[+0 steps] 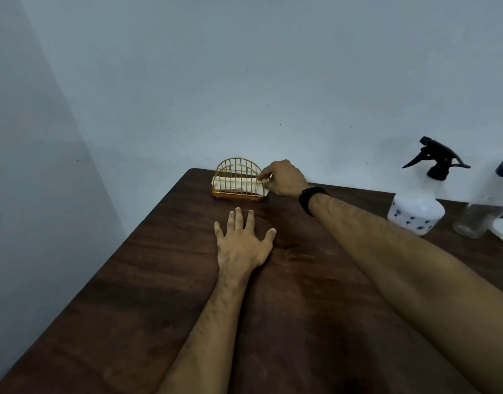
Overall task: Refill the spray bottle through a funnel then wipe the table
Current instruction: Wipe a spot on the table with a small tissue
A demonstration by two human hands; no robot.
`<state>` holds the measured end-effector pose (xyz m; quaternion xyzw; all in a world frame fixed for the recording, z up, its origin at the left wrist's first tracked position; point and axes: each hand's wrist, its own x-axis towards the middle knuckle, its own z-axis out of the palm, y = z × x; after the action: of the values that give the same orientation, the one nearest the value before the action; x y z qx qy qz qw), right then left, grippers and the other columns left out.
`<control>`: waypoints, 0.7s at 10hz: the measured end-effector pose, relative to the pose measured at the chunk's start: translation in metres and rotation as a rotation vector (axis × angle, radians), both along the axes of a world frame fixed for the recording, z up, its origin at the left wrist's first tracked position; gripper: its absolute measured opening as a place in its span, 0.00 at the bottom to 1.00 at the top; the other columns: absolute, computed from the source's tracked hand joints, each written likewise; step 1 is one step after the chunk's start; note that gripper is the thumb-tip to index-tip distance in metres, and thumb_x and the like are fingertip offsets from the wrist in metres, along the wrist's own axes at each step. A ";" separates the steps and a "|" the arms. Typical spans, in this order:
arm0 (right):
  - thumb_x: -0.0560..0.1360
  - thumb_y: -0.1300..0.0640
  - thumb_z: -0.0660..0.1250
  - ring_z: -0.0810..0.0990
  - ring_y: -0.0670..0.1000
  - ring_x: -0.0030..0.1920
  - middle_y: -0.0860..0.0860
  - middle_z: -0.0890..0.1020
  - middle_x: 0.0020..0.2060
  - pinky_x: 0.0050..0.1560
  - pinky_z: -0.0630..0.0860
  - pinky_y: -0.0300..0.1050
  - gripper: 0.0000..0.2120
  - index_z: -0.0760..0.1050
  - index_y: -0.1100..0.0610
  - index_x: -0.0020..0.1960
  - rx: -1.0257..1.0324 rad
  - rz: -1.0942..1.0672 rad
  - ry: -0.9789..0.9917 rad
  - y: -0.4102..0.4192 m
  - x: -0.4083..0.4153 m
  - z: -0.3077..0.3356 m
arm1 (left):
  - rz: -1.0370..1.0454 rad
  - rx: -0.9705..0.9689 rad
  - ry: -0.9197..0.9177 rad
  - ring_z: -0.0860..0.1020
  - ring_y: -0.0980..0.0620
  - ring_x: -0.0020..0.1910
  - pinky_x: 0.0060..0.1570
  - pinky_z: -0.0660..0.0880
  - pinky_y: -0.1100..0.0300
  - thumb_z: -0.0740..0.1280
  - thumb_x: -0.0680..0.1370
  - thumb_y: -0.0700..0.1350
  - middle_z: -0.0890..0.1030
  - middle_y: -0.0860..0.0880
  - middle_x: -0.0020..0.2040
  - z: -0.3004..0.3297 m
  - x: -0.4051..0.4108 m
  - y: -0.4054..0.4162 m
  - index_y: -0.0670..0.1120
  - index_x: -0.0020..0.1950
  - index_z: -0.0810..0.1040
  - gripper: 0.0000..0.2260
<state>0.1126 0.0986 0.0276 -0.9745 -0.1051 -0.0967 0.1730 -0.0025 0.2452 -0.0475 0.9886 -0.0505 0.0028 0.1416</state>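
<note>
Right hand (285, 179) reaching to far edge of dark wood surface (147, 280), fingers (264, 175) curled and pinching at right end of white napkin stack (238, 185) in gold wire holder (239, 180). Exactly what sits between thumb and finger: hard to tell, looks like napkin edge beside the wire arch. Black watch (310, 199) on right wrist. Left hand (244, 241) flat on surface, fingers spread and straight, holding nothing, well in front of holder.

Spray bottle (421, 200) standing upright at right, near the wall, black trigger head screwed on, white body with dark spots. Clear bottle (483, 206) just beside it, further right, cut by frame edge. No funnel clearly visible.

Judged stage: refill seemingly done, head back on; now fetching wipe material.

Handling, judged: napkin light, soft, thin, tears easily; sheets likely to cling and come out several at once. Best taken at exposed top corner, pulled up and out along the wire slot, not sideways. Holder light, may slide or tip with the pull; free left hand could steady its base. Spray bottle: rigid plastic, heavier if full, take by neck under trigger.
</note>
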 end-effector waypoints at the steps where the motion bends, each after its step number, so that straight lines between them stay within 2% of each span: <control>1: 0.77 0.57 0.71 0.83 0.52 0.56 0.50 0.85 0.58 0.51 0.75 0.43 0.10 0.85 0.52 0.57 -0.024 -0.008 -0.050 0.001 0.005 -0.006 | -0.001 -0.001 0.002 0.42 0.49 0.81 0.76 0.38 0.40 0.46 0.78 0.70 0.45 0.47 0.82 0.000 0.000 0.000 0.52 0.82 0.49 0.36; 3: 0.78 0.54 0.68 0.83 0.51 0.53 0.48 0.87 0.50 0.50 0.77 0.45 0.07 0.84 0.52 0.52 0.104 -0.036 -0.168 -0.005 -0.001 -0.010 | 0.005 -0.002 0.003 0.43 0.49 0.81 0.76 0.39 0.40 0.46 0.78 0.70 0.46 0.47 0.82 0.000 -0.001 0.000 0.52 0.82 0.49 0.37; 4: 0.76 0.54 0.69 0.83 0.49 0.48 0.47 0.86 0.44 0.52 0.81 0.48 0.04 0.82 0.52 0.48 0.362 -0.091 -0.176 -0.007 0.002 -0.007 | 0.007 0.000 0.011 0.43 0.49 0.81 0.76 0.39 0.40 0.46 0.78 0.70 0.46 0.47 0.82 0.002 -0.001 0.000 0.52 0.82 0.49 0.37; 5: 0.75 0.58 0.71 0.85 0.49 0.45 0.51 0.86 0.40 0.54 0.81 0.45 0.02 0.82 0.54 0.46 0.662 -0.157 -0.154 -0.011 0.004 0.008 | 0.009 0.004 0.026 0.43 0.50 0.81 0.76 0.39 0.40 0.46 0.78 0.70 0.46 0.47 0.82 0.004 0.000 0.001 0.53 0.82 0.49 0.37; 6: 0.73 0.63 0.73 0.85 0.49 0.45 0.53 0.86 0.38 0.55 0.80 0.43 0.07 0.84 0.57 0.50 0.909 -0.157 -0.079 -0.028 -0.004 0.024 | 0.014 0.006 0.039 0.42 0.50 0.81 0.76 0.38 0.40 0.46 0.78 0.71 0.45 0.48 0.82 0.005 0.001 0.001 0.53 0.82 0.49 0.37; 7: 0.73 0.62 0.74 0.82 0.45 0.40 0.48 0.83 0.32 0.51 0.77 0.41 0.07 0.83 0.54 0.51 0.998 -0.093 -0.020 -0.049 -0.021 0.041 | 0.006 0.010 0.048 0.42 0.50 0.81 0.76 0.38 0.40 0.46 0.78 0.71 0.45 0.48 0.82 0.006 0.002 0.001 0.53 0.82 0.49 0.37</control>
<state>0.0914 0.0501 0.0683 -0.7756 -0.0043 -0.1519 0.6127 -0.0007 0.2463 -0.0414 0.9893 -0.0440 -0.0206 0.1378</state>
